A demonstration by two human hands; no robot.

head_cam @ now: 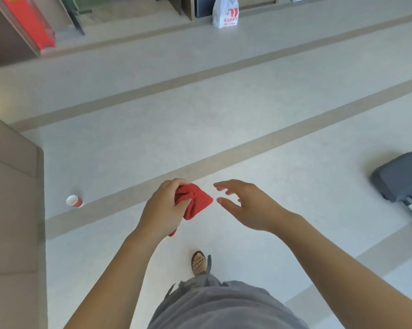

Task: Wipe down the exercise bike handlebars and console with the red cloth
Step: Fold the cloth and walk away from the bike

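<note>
Left hand grips red cloth; right hand open; striped floor.

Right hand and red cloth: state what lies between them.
Nothing: the head view shows only a narrow gap of floor between the right hand and the red cloth, which the left hand grips.

Two hands — left, right — one red cloth, one paper cup, one white bag

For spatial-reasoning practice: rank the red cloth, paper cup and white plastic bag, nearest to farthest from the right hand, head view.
1. red cloth, in the left hand.
2. paper cup, floor, far left.
3. white plastic bag, far ahead.
</note>
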